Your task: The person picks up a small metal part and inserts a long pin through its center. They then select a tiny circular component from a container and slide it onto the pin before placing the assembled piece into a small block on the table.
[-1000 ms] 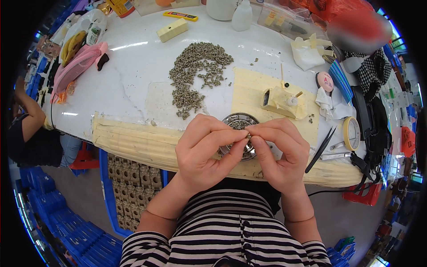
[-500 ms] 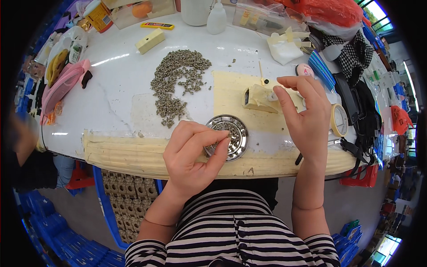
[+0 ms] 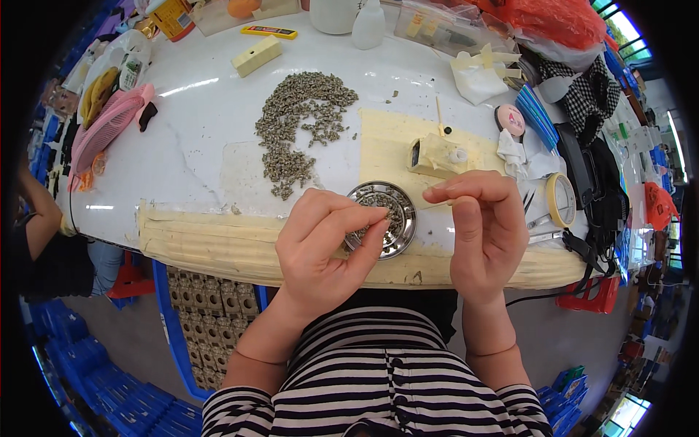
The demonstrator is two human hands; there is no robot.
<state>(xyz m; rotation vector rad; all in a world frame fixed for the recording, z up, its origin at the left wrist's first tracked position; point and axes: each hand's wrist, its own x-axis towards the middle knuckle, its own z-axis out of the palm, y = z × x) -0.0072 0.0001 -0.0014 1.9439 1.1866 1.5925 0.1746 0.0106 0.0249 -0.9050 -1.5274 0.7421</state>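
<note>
My left hand (image 3: pixel 320 244) is closed in a pinch above the left side of a round metal dish (image 3: pixel 408 237). A tiny metal part shows at its fingertips, mostly hidden by them. Inside the dish lie many small metal parts (image 3: pixel 378 200). My right hand (image 3: pixel 486 237) is right of the dish, thumb and forefinger closed on a thin pale stick that points left toward the dish. Behind it stands a block wrapped in cream tape (image 3: pixel 431 159), with a small white round opening (image 3: pixel 458 155) on its right.
A large pile of small metal parts (image 3: pixel 284 138) lies left of centre. On the right are a tape roll (image 3: pixel 561 200), tweezers (image 3: pixel 530 200) and a pink-topped round case (image 3: pixel 510 119). A pink fan (image 3: pixel 109 131) stands left; a person's arm (image 3: pixel 40 211) shows at far left.
My right hand has come down and left from beside the taped block toward the dish, its fingers closing together. The left hand keeps its pinch over the dish. The whole view has shifted slightly.
</note>
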